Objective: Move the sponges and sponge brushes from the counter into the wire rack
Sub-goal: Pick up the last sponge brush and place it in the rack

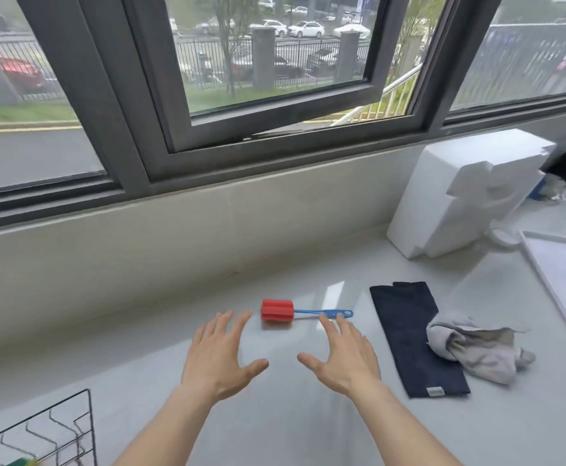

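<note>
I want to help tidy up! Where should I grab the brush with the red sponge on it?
Probably by its thin blue handle, coming down from above. The sponge brush lies flat on the counter, red head to the left, handle pointing right, just past the right hand. Both hands are open; the left hand is free too.

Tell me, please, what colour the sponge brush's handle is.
Blue, on the sponge brush; head view shows it.

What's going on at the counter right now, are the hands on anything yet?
Not yet. Both hands are open and empty above the counter: the left hand and right hand are spread just short of the sponge brush, a red sponge head on a blue handle, which lies flat. The wire rack sits at the lower left. A dark cloth and a crumpled grey rag lie to the right.
</note>
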The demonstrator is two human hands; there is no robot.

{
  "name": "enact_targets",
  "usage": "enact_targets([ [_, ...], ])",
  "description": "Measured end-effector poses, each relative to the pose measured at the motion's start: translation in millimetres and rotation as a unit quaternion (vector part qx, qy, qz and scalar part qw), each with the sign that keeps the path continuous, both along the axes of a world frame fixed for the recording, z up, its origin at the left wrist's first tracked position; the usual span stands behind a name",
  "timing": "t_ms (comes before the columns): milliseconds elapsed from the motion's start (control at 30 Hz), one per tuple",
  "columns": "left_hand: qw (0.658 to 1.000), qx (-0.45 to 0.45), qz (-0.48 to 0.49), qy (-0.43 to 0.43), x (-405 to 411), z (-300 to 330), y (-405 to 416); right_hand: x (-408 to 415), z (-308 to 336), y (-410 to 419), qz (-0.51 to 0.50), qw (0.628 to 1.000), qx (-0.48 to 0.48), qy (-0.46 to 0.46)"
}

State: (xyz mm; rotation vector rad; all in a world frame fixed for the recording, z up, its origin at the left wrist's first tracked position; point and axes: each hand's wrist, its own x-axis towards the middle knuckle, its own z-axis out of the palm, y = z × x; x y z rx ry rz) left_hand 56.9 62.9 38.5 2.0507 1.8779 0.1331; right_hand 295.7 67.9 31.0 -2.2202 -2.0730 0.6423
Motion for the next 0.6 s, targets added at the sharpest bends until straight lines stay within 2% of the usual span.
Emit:
enact_targets([
  [367,0.999,-0.034,-0.011,0.009,54,-52,92,45,-57,81,0.02,1.0,-0.011,0.013],
  [600,0.996,-0.065,-0.033,0.049,64,-82,114,46,-82,107,0.057,0.998,-0.005,0.007],
])
